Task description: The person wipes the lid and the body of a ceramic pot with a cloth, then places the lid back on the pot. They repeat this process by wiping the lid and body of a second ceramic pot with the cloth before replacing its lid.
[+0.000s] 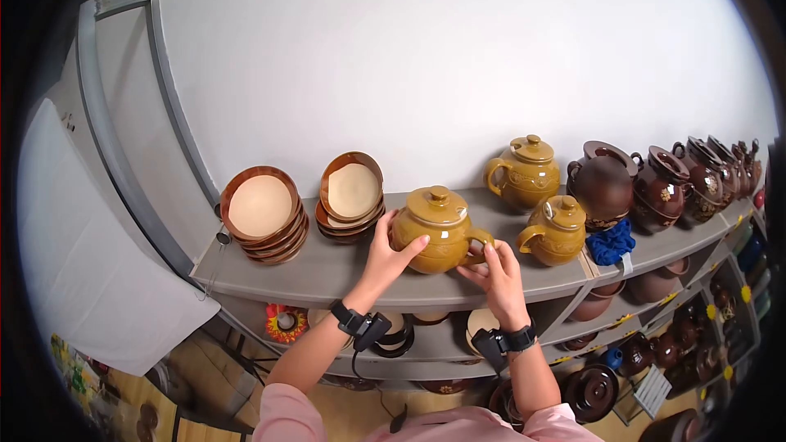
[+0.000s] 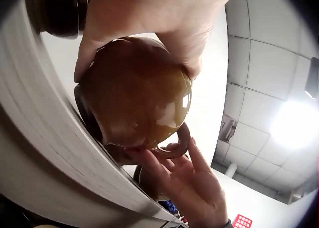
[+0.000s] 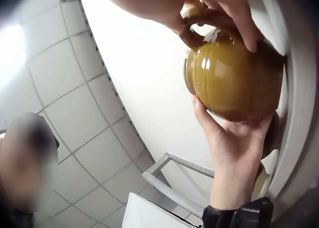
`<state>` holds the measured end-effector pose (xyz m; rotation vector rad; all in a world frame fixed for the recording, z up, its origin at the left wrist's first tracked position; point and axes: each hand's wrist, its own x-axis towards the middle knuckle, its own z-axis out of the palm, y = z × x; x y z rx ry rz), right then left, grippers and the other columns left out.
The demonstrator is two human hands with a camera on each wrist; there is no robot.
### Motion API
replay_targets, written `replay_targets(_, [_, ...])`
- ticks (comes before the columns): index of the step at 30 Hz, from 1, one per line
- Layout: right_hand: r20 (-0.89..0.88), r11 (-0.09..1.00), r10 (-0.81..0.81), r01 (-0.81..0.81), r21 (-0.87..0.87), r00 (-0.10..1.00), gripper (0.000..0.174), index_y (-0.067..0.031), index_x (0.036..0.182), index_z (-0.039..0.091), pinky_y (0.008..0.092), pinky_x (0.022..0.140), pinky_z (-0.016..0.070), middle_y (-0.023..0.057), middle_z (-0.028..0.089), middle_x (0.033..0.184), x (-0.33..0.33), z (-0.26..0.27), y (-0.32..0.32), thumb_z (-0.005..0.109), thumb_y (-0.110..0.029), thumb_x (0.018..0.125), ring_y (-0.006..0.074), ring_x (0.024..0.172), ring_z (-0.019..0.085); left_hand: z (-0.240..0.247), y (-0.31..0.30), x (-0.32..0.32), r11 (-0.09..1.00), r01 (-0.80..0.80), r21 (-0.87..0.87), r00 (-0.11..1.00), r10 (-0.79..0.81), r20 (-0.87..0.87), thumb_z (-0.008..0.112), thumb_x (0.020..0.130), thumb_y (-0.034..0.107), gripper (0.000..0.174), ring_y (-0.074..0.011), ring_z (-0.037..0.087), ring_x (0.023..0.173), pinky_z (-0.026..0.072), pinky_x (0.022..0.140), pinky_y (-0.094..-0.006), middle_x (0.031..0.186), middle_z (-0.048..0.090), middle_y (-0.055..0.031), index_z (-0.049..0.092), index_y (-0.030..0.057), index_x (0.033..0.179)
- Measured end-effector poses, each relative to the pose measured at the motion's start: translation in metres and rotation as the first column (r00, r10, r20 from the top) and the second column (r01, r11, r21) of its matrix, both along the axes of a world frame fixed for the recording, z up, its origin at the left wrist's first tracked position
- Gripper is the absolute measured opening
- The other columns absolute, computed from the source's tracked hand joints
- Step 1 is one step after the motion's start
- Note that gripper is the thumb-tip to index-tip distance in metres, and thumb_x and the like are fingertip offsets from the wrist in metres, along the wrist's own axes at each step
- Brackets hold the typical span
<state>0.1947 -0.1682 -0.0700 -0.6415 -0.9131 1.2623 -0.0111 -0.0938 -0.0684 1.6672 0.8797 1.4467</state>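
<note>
A lidded mustard-brown pot (image 1: 435, 237) is held between both hands at the front of the grey top shelf. My left hand (image 1: 387, 255) grips its left side, thumb on the front. At the right, my right hand (image 1: 498, 277) pinches the looped handle (image 1: 480, 244), with other fingers near the lower body. In the left wrist view the thumb and fingers spread around the pot (image 2: 134, 93), the right hand (image 2: 192, 188) at its handle. The right wrist view shows the left hand (image 3: 237, 143) cupping the pot (image 3: 232, 81). Whether the base touches the shelf I cannot tell.
Stacked brown bowls (image 1: 264, 206) and a second stack (image 1: 352, 193) stand left. Two similar lidded pots (image 1: 528, 173) (image 1: 557, 233) stand right, beside dark jars (image 1: 604, 184) and a blue cloth (image 1: 611, 242). Lower shelves hold more pottery. A white wall rises behind the grey shelf (image 1: 327, 270).
</note>
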Motion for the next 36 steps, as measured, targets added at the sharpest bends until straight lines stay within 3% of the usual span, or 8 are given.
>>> replay_targets(4, [-0.005, 0.989, -0.147, 0.147, 0.014, 0.989, 0.020, -0.0019, 0.111, 0.048, 0.0365, 0.087, 0.0554, 0.0121, 0.057, 0.113, -0.007, -0.001, -0.014, 0.047, -0.019, 0.101, 0.0163, 0.090, 0.062, 0.002, 0.002, 0.016, 0.994, 0.102, -0.033, 0.990, -0.099, 0.101, 0.073, 0.084, 0.033, 0.081, -0.0260, 0.044, 0.126, 0.0363, 0.105, -0.0369, 0.136, 0.043, -0.0191, 0.029, -0.0086, 0.138])
replay_targets(5, [-0.009, 0.981, -0.191, 0.191, 0.021, 0.982, 0.020, -0.0008, 0.112, 0.048, 0.0348, 0.087, 0.0551, 0.0104, 0.058, 0.109, -0.009, 0.001, -0.017, 0.048, -0.018, 0.101, 0.0144, 0.092, 0.060, -0.006, 0.009, 0.017, 0.991, 0.133, 0.025, 0.990, -0.134, 0.046, 0.066, 0.090, 0.033, 0.077, -0.0262, 0.044, 0.126, 0.0421, 0.100, -0.0374, 0.137, 0.043, -0.0186, 0.025, -0.0017, 0.144])
replay_targets(9, [0.034, 0.943, -0.326, 0.322, 0.079, 0.945, 0.018, -0.0005, 0.111, 0.049, 0.0350, 0.089, 0.0545, 0.0083, 0.059, 0.106, -0.011, -0.004, -0.023, 0.050, -0.015, 0.099, 0.0130, 0.096, 0.058, 0.003, -0.006, 0.033, 0.912, 0.291, -0.290, 0.953, -0.248, 0.174, 0.054, 0.095, 0.044, 0.073, -0.0294, 0.037, 0.132, 0.0501, 0.090, -0.0493, 0.145, 0.035, -0.0160, 0.015, 0.0199, 0.152])
replay_targets(13, [0.001, 0.924, -0.375, 0.374, 0.080, 0.927, 0.018, -0.0004, 0.112, 0.049, 0.0336, 0.091, 0.0528, 0.0063, 0.059, 0.104, -0.013, -0.008, -0.023, 0.053, -0.012, 0.098, 0.0114, 0.097, 0.058, 0.015, -0.008, 0.047, 0.892, 0.308, -0.331, 0.950, -0.272, 0.151, 0.043, 0.097, 0.050, 0.072, -0.0312, 0.023, 0.140, 0.0442, 0.096, -0.0589, 0.154, 0.017, -0.0114, 0.011, 0.0164, 0.152])
replay_targets(16, [-0.030, 0.920, -0.383, 0.385, 0.075, 0.923, 0.019, 0.0004, 0.112, 0.050, 0.0315, 0.092, 0.0511, 0.0048, 0.059, 0.102, -0.014, -0.009, -0.022, 0.053, -0.011, 0.098, 0.0096, 0.095, 0.057, 0.017, 0.003, 0.053, 0.896, 0.287, -0.338, 0.958, -0.267, 0.105, 0.042, 0.097, 0.054, 0.071, -0.0371, 0.030, 0.136, 0.0410, 0.095, -0.0634, 0.154, 0.019, -0.0145, 0.012, 0.0217, 0.152])
replay_targets(19, [-0.032, 0.922, -0.380, 0.381, 0.069, 0.925, 0.020, 0.0006, 0.114, 0.050, 0.0302, 0.093, 0.0501, 0.0046, 0.059, 0.103, -0.018, -0.008, -0.023, 0.054, -0.010, 0.097, 0.0095, 0.096, 0.057, 0.029, 0.007, 0.055, 0.881, 0.289, -0.376, 0.954, -0.298, 0.034, 0.032, 0.097, 0.059, 0.071, -0.0356, 0.018, 0.141, 0.0387, 0.098, -0.0640, 0.155, 0.014, -0.0124, 0.011, 0.0205, 0.152])
replay_targets(30, [0.028, 0.921, -0.371, 0.363, 0.141, 0.928, 0.032, -0.0008, 0.127, 0.045, 0.0334, 0.100, 0.0449, 0.0068, 0.054, 0.121, -0.048, -0.012, -0.017, 0.053, -0.006, 0.096, 0.0144, 0.112, 0.053, 0.033, 0.041, 0.052, 0.866, 0.300, -0.400, 0.937, -0.346, -0.048, 0.021, 0.098, 0.061, 0.063, -0.0327, 0.030, 0.136, 0.0416, 0.094, -0.0611, 0.153, 0.023, -0.0103, 0.018, 0.0258, 0.151])
replay_targets(36, [0.026, 0.941, -0.307, 0.300, 0.158, 0.951, 0.046, 0.0033, 0.138, 0.033, 0.0359, 0.106, 0.0381, 0.0132, 0.035, 0.141, -0.056, -0.020, -0.016, 0.049, 0.002, 0.095, 0.0194, 0.130, 0.037, 0.034, 0.051, 0.055, 0.885, 0.273, -0.378, 0.938, -0.332, -0.100, 0.022, 0.098, 0.061, 0.062, -0.0314, 0.036, 0.133, 0.0429, 0.092, -0.0580, 0.150, 0.031, -0.0102, 0.025, 0.0264, 0.150])
